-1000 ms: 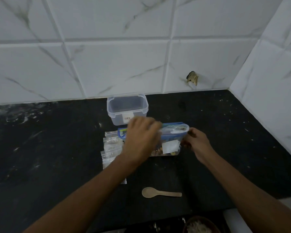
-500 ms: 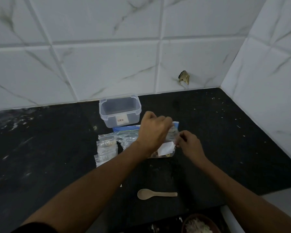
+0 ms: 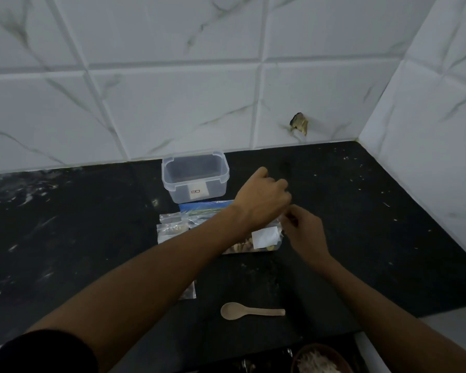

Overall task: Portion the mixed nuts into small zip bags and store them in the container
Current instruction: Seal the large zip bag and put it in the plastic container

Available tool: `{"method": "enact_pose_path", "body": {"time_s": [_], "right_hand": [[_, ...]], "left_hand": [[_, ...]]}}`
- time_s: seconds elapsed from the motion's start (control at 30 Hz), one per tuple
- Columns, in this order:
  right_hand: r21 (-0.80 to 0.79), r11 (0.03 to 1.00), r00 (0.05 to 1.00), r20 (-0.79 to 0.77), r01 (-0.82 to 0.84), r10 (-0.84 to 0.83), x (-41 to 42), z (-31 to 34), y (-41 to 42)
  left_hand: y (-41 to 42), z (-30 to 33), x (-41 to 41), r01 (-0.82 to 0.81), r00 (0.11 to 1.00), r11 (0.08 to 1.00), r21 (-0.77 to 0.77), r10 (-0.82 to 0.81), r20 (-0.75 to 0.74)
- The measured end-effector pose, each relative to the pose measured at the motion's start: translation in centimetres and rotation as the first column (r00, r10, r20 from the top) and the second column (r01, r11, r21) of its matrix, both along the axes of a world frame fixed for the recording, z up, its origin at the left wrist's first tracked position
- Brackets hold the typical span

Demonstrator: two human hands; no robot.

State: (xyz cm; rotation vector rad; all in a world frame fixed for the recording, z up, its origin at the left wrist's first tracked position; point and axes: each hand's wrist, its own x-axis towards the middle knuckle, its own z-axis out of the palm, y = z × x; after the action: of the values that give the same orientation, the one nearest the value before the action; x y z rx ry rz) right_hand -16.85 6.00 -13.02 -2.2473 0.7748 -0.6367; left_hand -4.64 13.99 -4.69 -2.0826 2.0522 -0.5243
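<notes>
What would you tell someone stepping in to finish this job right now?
Left hand and right hand are both pinching the top of the big nut bag at mid-counter.
Container stands open behind it; nothing shows inside.
Small bags lie left of the nut bag; whether any are filled is unclear.
Spoon lies untouched, nearer you.
Left: scoop nuts into small bags, seal them, put them in the container.
</notes>
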Motion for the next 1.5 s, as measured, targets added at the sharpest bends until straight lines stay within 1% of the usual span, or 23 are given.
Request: {"method": "enact_pose_path", "body": {"time_s": [0.07, 0.1, 0.13, 0.17, 0.23, 0.3, 0.33, 0.4, 0.47, 0.53, 0.6, 0.67, 0.77, 0.87, 0.93, 1.0, 1.07, 1.1, 1.2, 1.27, 1.37, 1.43, 1.5], "right_hand": [[-0.054, 0.999, 1.0, -0.027, -0.005, 0.003, -0.1, 0.0, 0.1], [-0.066, 0.998, 0.999, -0.034, -0.009, 0.006, -0.2, 0.1, 0.2], [-0.067, 0.998, 0.999, -0.039, -0.009, 0.006, -0.3, 0.0, 0.2], [-0.065, 0.998, 0.999, -0.041, -0.009, 0.006, -0.5, -0.1, 0.2], [-0.058, 0.998, 0.999, -0.037, -0.017, 0.014, -0.9, -0.4, 0.1], [-0.055, 0.998, 0.999, -0.032, -0.029, 0.028, -1.2, -0.7, 0.2], [-0.054, 0.998, 0.999, -0.032, -0.03, 0.029, -1.4, -0.8, 0.3], [-0.032, 0.999, 0.999, -0.026, -0.028, 0.027, -1.6, -1.0, 0.3], [-0.014, 0.999, 0.999, -0.027, -0.033, 0.032, -1.6, -0.8, 0.3], [-0.008, 0.999, 0.999, -0.028, -0.034, 0.034, -1.4, -0.6, 0.3], [-0.02, 0.999, 0.998, -0.052, -0.033, 0.032, -1.2, -0.4, 0.4], [-0.047, 0.998, 0.996, -0.078, -0.036, 0.032, -1.2, -0.4, 0.5], [-0.119, 0.992, 0.994, -0.109, -0.03, 0.017, -1.4, -0.5, 0.7], [-0.163, 0.986, 0.992, -0.124, -0.026, 0.006, -1.6, -0.5, 1.0], [-0.116, 0.992, 0.994, -0.106, -0.041, 0.028, -1.6, 0.1, 0.9], [-0.045, 0.997, 0.995, -0.086, -0.055, 0.051, -1.6, 0.6, 0.6], [-0.046, 0.998, 0.995, -0.092, -0.046, 0.041, -1.7, 0.8, 0.2], [-0.05, 0.998, 0.995, -0.097, -0.038, 0.033, -1.9, 0.6, 0.1], [-0.066, 0.997, 0.995, -0.1, -0.028, 0.021, -2.1, 0.6, -0.1], [-0.06, 0.998, 0.997, -0.079, -0.027, 0.022, -1.9, 0.8, -0.3], [-0.02, 1.0, 0.996, -0.084, -0.015, 0.013, -1.9, 1.0, -0.4], [0.014, 1.0, 0.997, -0.074, -0.009, 0.01, -2.2, 0.9, -0.5], [0.035, 0.999, 0.997, -0.072, -0.015, 0.017, -2.5, 1.0, -0.7]], "left_hand": [[-0.5, 0.5, -0.3, -0.017, 1.0, 0.999, 0.034, 0.018, -0.009], [-0.7, 0.7, -0.4, -0.057, 0.996, 0.998, 0.029, 0.058, -0.064], [-0.9, 0.7, -0.4, -0.12, 0.979, 0.993, 0.002, 0.118, -0.167], [-1.0, 0.8, -0.3, -0.205, 0.932, 0.978, -0.033, 0.184, -0.313], [-1.2, 0.4, 0.3, -0.385, 0.746, 0.921, -0.052, 0.278, -0.605], [-1.1, 0.1, 1.0, -0.506, 0.561, 0.862, -0.018, 0.313, -0.766], [-1.0, 0.1, 1.4, -0.542, 0.488, 0.841, -0.006, 0.308, -0.817], [-0.9, 0.4, 1.9, -0.579, 0.351, 0.815, -0.013, 0.234, -0.907], [-0.7, 0.9, 2.0, -0.592, 0.249, 0.805, -0.031, 0.146, -0.957], [-0.5, 1.3, 2.0, -0.592, 0.2, 0.805, -0.039, 0.1, -0.975], [-0.4, 1.7, 2.0, -0.57, 0.172, 0.822, -0.004, 0.115, -0.978], [-0.5, 2.2, 1.9, -0.517, 0.174, 0.85, 0.098, 0.216, -0.961], [-0.7, 2.7, 1.9, -0.472, 0.241, 0.855, 0.214, 0.359, -0.902], [-1.3, 2.9, 2.1, -0.497, 0.28, 0.839, 0.222, 0.398, -0.874], [-1.5, 3.0, 1.9, -0.478, 0.286, 0.849, 0.224, 0.392, -0.874], [-1.5, 3.2, 1.7, -0.434, 0.251, 0.872, 0.227, 0.359, -0.899], [-1.4, 3.4, 1.7, -0.425, 0.225, 0.887, 0.18, 0.296, -0.928], [-1.3, 3.5, 1.8, -0.448, 0.235, 0.885, 0.127, 0.254, -0.938], [-1.0, 4.1, 1.9, -0.505, 0.313, 0.863, -0.023, 0.159, -0.936], [-0.6, 4.6, 1.8, -0.493, 0.344, 0.867, -0.07, 0.12, -0.931], [0.8, 5.4, 2.3, -0.521, 0.282, 0.849, -0.084, 0.078, -0.956], [2.5, 5.2, 4.1, -0.598, 0.336, 0.795, -0.098, 0.137, -0.932], [4.9, 4.1, 6.2, -0.681, 0.405, 0.728, -0.081, 0.283, -0.87]]}}
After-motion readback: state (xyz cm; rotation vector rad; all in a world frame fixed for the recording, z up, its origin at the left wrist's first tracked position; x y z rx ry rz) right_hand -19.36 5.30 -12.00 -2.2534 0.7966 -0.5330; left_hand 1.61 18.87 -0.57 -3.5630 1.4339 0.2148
